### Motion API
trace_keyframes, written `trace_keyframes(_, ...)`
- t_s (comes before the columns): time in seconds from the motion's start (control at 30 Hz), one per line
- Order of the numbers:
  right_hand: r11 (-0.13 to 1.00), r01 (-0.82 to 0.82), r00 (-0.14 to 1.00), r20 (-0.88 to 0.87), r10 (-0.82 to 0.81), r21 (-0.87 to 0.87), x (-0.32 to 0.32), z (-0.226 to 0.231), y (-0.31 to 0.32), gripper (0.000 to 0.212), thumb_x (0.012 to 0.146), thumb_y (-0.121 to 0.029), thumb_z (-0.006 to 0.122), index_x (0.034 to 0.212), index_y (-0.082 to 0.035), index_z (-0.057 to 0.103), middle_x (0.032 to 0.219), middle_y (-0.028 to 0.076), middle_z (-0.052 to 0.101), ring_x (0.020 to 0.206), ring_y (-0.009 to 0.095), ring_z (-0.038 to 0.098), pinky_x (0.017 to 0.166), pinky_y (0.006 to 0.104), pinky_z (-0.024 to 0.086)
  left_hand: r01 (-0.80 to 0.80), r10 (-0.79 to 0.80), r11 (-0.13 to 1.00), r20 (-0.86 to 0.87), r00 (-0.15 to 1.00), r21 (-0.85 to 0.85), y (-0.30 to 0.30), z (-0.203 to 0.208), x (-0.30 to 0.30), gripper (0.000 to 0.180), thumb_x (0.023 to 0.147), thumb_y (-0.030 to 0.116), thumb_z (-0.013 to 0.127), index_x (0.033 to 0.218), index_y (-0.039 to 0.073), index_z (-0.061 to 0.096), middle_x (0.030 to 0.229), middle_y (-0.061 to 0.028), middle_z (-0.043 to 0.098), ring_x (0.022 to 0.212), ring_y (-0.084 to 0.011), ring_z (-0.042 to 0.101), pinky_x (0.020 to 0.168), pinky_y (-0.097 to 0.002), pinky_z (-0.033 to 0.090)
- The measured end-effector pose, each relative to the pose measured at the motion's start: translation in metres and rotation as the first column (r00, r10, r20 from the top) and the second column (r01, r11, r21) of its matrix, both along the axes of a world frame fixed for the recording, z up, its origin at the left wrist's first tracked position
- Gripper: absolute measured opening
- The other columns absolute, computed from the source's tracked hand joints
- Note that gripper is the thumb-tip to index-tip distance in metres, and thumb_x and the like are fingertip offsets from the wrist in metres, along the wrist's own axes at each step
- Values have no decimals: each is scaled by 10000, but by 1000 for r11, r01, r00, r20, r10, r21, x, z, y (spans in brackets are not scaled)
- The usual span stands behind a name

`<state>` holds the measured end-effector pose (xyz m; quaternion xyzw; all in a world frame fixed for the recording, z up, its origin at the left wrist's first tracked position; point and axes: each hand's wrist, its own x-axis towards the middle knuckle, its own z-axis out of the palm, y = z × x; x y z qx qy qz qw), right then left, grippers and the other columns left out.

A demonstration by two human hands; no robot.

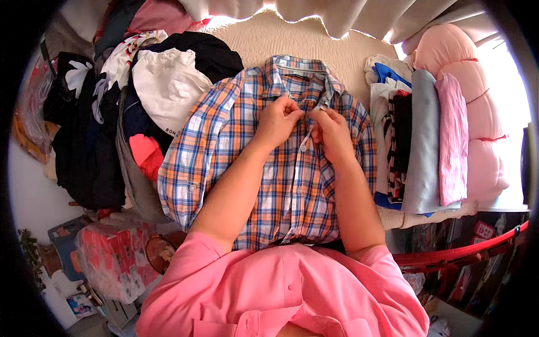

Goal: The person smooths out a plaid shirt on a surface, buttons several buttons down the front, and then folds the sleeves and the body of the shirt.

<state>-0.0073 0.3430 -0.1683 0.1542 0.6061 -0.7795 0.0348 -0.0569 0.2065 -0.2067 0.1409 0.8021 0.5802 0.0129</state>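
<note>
The lower hem of the orange, blue and white plaid cloth shirt point(283, 182) is cut from sight by the wearer's pink buttoned top point(281, 281), and the forearms cover parts of its front and sleeves. The shirt lies front side up on a cream, textured cover point(292, 35), its collar away from the person, between a loose clothing heap and an upright folded row. The left hand point(278, 119) is drawn into a narrow pinch on the front edge below the collar; the right hand point(332, 132) pinches the opposite edge just beside it, fingers curled. Whether a button sits between the fingertips is too small to tell. At left, a white cloth garment point(168, 84) lies over dark pieces whose shapes are hard to separate. At right, a smooth grey folded cloth point(424, 140) stands against a pink folded cloth point(452, 140).
</note>
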Motion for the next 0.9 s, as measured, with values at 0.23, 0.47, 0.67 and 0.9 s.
trace_keyframes(0.23,978,-65,996,-41,75,198,-12,-14,-5,189,880,-195,571,804,-22,564,591,12,531,495,81,474,466,221,380,-3,-145,921,349,926,389,-10,10,-4,95,868,106,592,893,16,579,709,-24,588,529,-64,501,462,-186,408)
trace_keyframes(0.47,993,-85,996,-20,87,81,-10,-14,9,169,889,-157,564,759,-51,539,591,-7,519,501,69,479,467,201,384,22,-223,901,419,880,434,-10,26,-1,94,848,92,602,869,4,577,688,-32,585,505,-56,483,432,-178,378)
trace_keyframes(0.67,915,219,916,-395,-73,339,-9,-14,-9,104,846,-93,616,848,1,571,699,22,584,582,58,525,512,206,428,2,-26,984,133,991,181,5,14,2,103,821,66,618,874,-22,603,741,-48,627,624,-75,568,550,-203,460)
trace_keyframes(0.9,738,205,952,-307,3,643,-18,-31,-5,140,812,-92,623,827,37,570,679,89,612,574,138,566,530,275,461,-16,-66,971,329,942,239,-3,18,-3,132,820,98,622,869,-23,605,727,-51,625,602,-84,577,493,-200,442)
